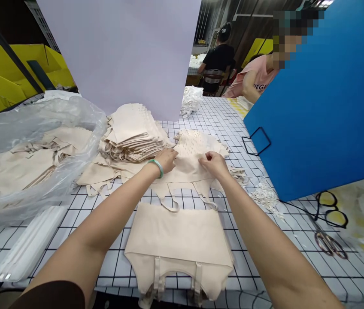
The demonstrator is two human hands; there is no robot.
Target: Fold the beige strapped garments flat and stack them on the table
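Both hands on the beige perforated fabric garment (191, 156) lying mid-table on the white grid-patterned tablecloth (259, 223): left hand (166, 159) fingers curled, pressing its edge, right hand (212, 164) pinching the cloth. Stack of folded beige fabric pieces (132, 135) just left of it, flat beige garment with straps (178, 249) nearer the body.

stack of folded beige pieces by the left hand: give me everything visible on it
The stack of folded pieces is pale beige, thin soft fabric, many layers piled flat with slightly uneven, fanned edges. It sits on the grid-patterned table, in front of a white board and right of a clear plastic bag holding similar fabric. It rests partly on loose beige pieces spread beneath it. The left hand lies by its lower right corner; whether they touch is unclear.
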